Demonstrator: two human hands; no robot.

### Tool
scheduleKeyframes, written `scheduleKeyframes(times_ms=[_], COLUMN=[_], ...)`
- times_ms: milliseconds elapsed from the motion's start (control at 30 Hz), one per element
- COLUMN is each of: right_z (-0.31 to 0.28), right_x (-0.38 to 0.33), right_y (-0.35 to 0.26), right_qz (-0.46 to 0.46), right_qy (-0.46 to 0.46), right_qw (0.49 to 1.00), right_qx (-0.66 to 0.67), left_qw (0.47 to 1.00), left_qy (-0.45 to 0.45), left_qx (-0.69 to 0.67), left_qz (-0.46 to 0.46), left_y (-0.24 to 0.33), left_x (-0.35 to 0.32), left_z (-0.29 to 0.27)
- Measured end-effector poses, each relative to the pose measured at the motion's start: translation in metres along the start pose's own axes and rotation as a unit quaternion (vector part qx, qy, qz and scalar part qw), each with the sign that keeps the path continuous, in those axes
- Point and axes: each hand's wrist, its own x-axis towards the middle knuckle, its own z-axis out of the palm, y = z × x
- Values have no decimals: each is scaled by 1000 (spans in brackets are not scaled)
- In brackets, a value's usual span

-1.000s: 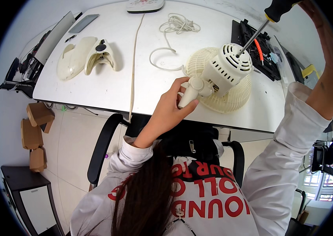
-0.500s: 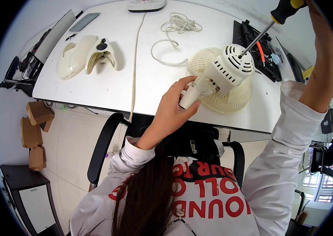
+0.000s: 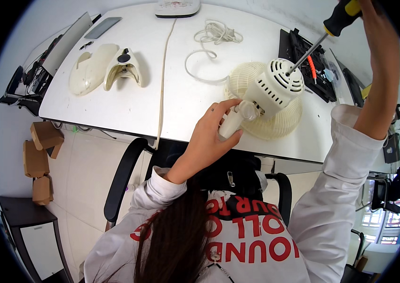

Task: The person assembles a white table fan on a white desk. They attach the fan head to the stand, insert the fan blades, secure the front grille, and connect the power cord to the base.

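Observation:
A cream electric fan lies face down on the white table, its round grille flat on the surface and its vented motor housing pointing up. My left hand grips the fan's neck near the table's front edge. My right hand, raised high at the upper right, holds a screwdriver with a black and yellow handle. Its shaft slants down and its tip sits in the top of the motor housing.
Two cream plastic shell parts lie at the table's left. A coiled white cord and a white device are at the back. A black tool tray stands right of the fan. A black chair and cardboard boxes are below.
My right hand and the screwdriver handle have risen slightly and shifted right; the tip stays in the motor housing. My left hand keeps its grip on the fan's neck.

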Motion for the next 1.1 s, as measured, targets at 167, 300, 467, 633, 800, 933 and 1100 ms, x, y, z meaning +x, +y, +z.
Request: scheduleKeyframes(times_ms=[167,300,467,633,800,933,1100], right_z=[-8,-20,-24,-27,-29,-15,-19], right_x=[-2,-7,-7,-7,-6,-8,-7], right_y=[-14,-25,3,-3,18,16,24], right_qz=[74,54,31,22,104,140,136], right_qy=[-73,-154,-258,-261,-209,-178,-170], right_qw=[985,977,915,936,930,921,916], right_qx=[140,137,308,236,286,318,337], left_qw=[1000,1000,999,998,999,999,999], left_qy=[0,1,13,5,19,34,20], left_qx=[-1,-2,-23,-47,-29,-24,-35], left_qz=[-21,-12,-18,-42,3,-6,-19], left_y=[-2,-3,-6,-5,-10,-9,-5], left_x=[-2,-2,-3,-3,0,-2,3], left_z=[-2,2,2,1,5,2,5])
